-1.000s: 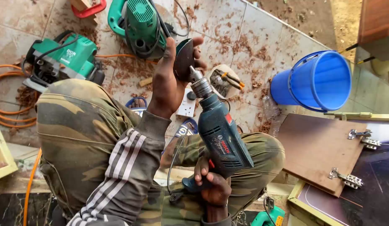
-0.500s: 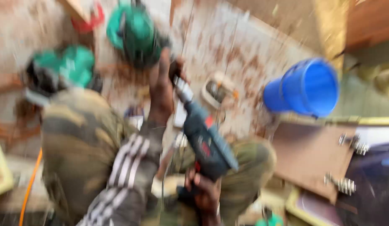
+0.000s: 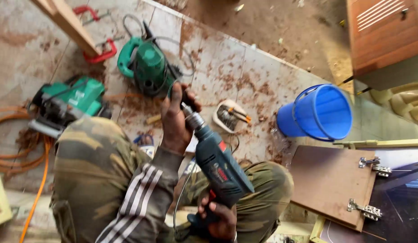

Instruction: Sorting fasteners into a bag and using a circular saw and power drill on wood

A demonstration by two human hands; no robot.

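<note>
Between both hands — blue drill (image 3: 220, 168)

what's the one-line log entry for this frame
left hand: on drill chuck | right hand: grips drill handle | blue bucket: on floor

matt blue plastic drill (image 3: 220, 168) with bright metal chuck (image 3: 194, 119), glossy blue plastic bucket (image 3: 319, 113), smooth brown wood panel (image 3: 330, 180)

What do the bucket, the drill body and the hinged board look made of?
Bucket: blue plastic, smooth with a slight sheen and a thin moulded rim. Drill: dark blue-green matt plastic housing, with a bare metal chuck that glints, gripped by the left hand. Hinged board: brown, flat, matt, likely laminated wood panel; its hinges look like bright metal.
</note>
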